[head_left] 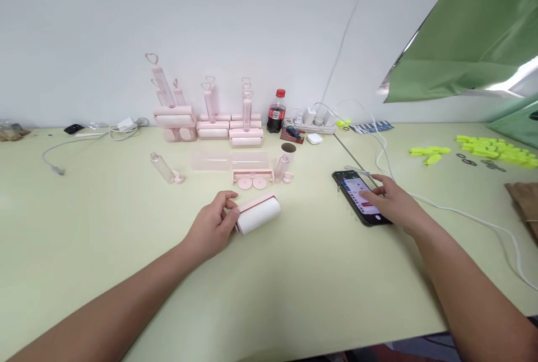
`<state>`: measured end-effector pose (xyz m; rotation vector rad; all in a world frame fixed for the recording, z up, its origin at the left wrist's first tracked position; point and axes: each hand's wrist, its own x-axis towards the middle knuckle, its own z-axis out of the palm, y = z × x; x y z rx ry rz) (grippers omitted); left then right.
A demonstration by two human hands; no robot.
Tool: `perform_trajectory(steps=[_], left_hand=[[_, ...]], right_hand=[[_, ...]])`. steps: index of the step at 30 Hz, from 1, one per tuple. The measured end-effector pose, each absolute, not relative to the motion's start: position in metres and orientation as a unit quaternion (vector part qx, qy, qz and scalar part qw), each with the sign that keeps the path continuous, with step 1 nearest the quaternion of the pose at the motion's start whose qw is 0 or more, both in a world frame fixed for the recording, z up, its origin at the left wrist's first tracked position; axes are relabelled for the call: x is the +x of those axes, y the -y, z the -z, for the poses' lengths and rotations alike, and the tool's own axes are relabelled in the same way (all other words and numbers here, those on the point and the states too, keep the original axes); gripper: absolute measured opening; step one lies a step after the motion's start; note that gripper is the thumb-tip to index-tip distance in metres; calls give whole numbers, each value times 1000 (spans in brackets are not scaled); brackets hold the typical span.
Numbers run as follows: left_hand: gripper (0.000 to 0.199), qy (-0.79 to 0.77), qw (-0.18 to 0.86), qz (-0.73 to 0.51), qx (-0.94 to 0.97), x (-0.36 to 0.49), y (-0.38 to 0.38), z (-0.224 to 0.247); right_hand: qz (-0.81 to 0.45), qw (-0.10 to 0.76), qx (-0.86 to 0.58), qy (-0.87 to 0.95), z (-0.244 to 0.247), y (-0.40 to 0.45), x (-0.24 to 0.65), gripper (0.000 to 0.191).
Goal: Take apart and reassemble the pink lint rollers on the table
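My left hand (214, 224) is closed on the left end of a pink lint roller head (259, 214) with a white paper roll, low over the table. My right hand (393, 202) is over a black phone (357, 196) lying face up with its screen lit. Its thumb touches the screen, and the other visible fingers stretch toward the phone's far edge, apart from the thumb. Just beyond the roller head lie an open pink case (253, 177) with two round discs and a clear pink tube handle (281, 168). Another tube handle (162, 167) lies to the left.
Pink rollers (174, 118) with heart-topped handles stand along the wall. Behind are a cola bottle (276, 112), a cardboard core (288, 152) and a power strip (311, 125). A white cable (462, 216) crosses the right side, near several neon-yellow pieces (496, 149).
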<state>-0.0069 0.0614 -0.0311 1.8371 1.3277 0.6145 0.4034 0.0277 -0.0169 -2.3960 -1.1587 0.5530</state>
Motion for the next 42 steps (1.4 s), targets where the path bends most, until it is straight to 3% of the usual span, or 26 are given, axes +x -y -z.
perform_trajectory(steps=[5,10,13,16,19,22,25,28,31,34,36,40,42], left_hand=[[35,-523,395,-241,716,-6,-64,33],[35,-496,393,-277,723,-7,-69,39],[35,-482,383,-293,731,-7,-71,40],[33,-461,372,-310,744,-9,-72,39],[30,-424,334,-338,771,-9,-69,39],[28,-398,313,-359,785,-9,-69,39],[21,-433,277,-429,743,-16,-79,34],[19,-502,132,-565,641,-37,-103,24],[40,-558,26,-600,573,-65,-129,18],[62,-630,60,-535,560,-83,-147,21],[63,-653,125,-503,553,-88,-154,28],[33,-626,241,-492,555,-88,-158,38],[24,-617,246,-492,562,-88,-156,37]], right_hand=[[-143,326,-860,365,5,-22,393,60],[-17,353,-747,563,0,-13,345,35],[-25,291,-594,750,-2,-12,295,33],[-52,197,-477,855,-5,-19,242,53],[-57,120,-456,880,-3,-30,202,69],[-61,93,-473,874,7,-38,184,65],[-99,162,-488,852,17,-39,189,61],[-219,280,-530,770,25,-40,201,51],[-313,362,-555,680,27,-43,206,45],[-394,421,-548,606,26,-46,203,45],[-477,481,-517,523,22,-48,201,44],[-581,611,-403,356,9,-47,206,37],[-627,624,-348,311,3,-45,211,30]])
